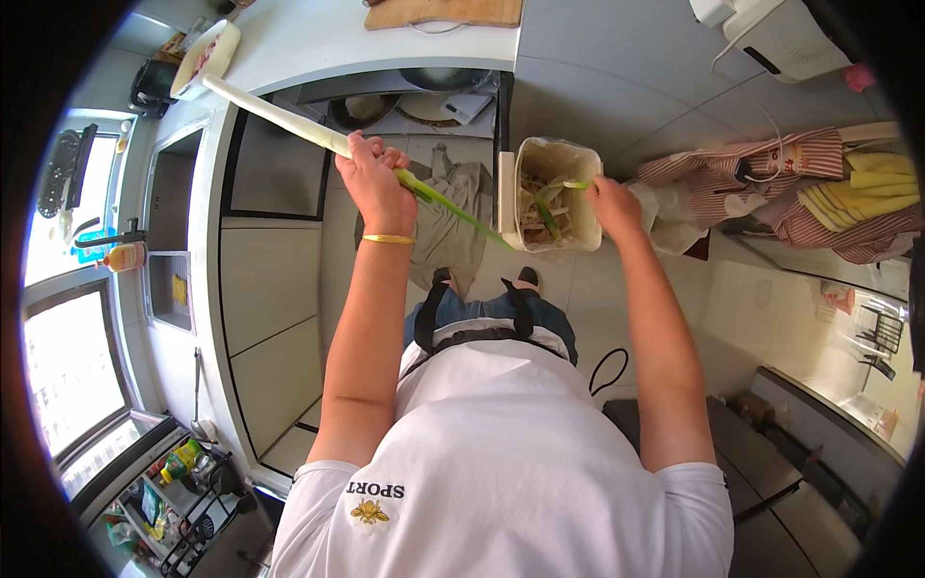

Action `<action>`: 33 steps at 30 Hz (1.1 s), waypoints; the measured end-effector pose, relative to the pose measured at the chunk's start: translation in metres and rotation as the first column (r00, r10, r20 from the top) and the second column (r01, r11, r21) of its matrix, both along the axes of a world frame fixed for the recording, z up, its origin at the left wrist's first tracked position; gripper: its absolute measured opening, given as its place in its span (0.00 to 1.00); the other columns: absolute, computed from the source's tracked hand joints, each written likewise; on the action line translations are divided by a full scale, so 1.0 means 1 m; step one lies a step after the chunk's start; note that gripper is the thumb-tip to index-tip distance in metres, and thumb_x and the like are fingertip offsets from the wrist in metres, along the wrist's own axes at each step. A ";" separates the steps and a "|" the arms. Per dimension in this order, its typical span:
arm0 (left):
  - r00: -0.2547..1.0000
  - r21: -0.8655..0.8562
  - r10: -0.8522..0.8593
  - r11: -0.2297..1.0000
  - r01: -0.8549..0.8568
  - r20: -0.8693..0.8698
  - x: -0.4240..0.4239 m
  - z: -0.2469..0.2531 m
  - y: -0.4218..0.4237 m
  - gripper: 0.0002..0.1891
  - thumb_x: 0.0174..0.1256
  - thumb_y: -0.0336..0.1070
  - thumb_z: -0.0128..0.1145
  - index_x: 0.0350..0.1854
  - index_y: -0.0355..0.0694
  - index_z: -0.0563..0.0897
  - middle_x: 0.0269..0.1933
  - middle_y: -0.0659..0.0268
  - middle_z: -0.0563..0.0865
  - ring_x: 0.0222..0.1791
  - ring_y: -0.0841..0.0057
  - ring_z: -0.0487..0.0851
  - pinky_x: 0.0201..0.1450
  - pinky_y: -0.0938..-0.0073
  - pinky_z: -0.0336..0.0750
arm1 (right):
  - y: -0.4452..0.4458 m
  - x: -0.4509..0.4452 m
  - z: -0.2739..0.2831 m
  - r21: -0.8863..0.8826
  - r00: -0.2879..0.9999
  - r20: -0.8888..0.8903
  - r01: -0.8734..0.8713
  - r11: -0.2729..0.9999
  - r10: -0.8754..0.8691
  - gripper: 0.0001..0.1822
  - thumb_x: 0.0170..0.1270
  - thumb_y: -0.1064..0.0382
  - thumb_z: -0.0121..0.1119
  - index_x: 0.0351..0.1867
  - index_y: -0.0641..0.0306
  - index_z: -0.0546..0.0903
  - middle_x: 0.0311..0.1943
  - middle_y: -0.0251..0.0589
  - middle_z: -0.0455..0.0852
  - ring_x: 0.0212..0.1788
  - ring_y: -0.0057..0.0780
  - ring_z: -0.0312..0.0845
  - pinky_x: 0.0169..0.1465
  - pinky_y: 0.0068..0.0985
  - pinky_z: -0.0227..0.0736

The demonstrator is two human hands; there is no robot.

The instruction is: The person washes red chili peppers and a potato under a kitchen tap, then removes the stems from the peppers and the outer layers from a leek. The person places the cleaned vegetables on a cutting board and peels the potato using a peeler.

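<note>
A long scallion (289,123) with a thick white stalk and green leaves lies across my left hand (374,173), whose fingers are closed round its middle. Its white end points up and left, and its green tip reaches down and right towards the bin. Over the right side of a lined plastic waste bin (507,206), my right hand (614,206) pinches a small piece of green leaf (577,186). Inside the bin lie vegetable peelings and green scraps (549,217).
A white counter (318,50) with a wooden cutting board (441,10) and a food container (224,54) runs ahead. The open cabinet below holds pans. Left is a sink (171,303). Striped cloths (730,162) hang at right; a grey cloth (448,231) is near my feet.
</note>
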State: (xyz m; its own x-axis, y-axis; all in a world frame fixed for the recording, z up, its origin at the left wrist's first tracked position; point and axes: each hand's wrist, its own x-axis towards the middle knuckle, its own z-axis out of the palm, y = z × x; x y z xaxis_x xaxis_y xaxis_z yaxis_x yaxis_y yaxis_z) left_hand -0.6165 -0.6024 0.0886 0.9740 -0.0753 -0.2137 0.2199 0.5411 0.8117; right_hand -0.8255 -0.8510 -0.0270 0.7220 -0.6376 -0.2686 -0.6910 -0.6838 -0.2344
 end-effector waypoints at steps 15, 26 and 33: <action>0.994 0.068 0.077 0.995 -0.072 -0.081 -0.016 -0.042 -0.026 0.09 0.78 0.41 0.43 0.43 0.42 0.61 0.33 0.67 0.68 0.24 0.81 0.66 0.28 0.77 0.69 | 0.088 0.042 0.090 0.608 0.936 0.333 -0.308 0.732 0.118 0.21 0.68 0.47 0.54 0.36 0.66 0.82 0.30 0.50 0.84 0.35 0.49 0.79 0.40 0.36 0.71; 0.987 0.008 0.105 0.995 -0.104 -0.118 -0.019 -0.045 -0.040 0.09 0.78 0.41 0.43 0.41 0.45 0.60 0.33 0.68 0.68 0.24 0.81 0.67 0.28 0.76 0.69 | 0.106 0.013 0.100 0.220 0.918 0.335 -0.295 0.930 0.212 0.11 0.71 0.61 0.48 0.35 0.64 0.79 0.36 0.49 0.82 0.40 0.51 0.79 0.43 0.44 0.73; 0.987 0.014 0.096 0.995 -0.095 -0.127 -0.030 -0.050 -0.054 0.09 0.78 0.41 0.44 0.41 0.46 0.60 0.33 0.69 0.68 0.24 0.80 0.67 0.29 0.75 0.70 | 0.087 0.000 0.081 0.170 0.923 0.349 -0.234 0.957 0.164 0.11 0.69 0.62 0.48 0.34 0.66 0.78 0.36 0.52 0.82 0.40 0.54 0.78 0.43 0.47 0.72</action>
State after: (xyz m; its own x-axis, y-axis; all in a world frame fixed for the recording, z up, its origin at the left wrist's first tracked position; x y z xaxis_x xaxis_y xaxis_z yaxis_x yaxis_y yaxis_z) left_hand -0.6468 -0.6567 0.0383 0.9413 0.0186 -0.3369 0.2697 0.5585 0.7844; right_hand -0.8258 -0.7645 0.0540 0.8978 -0.4278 -0.1042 -0.4057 -0.7118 -0.5733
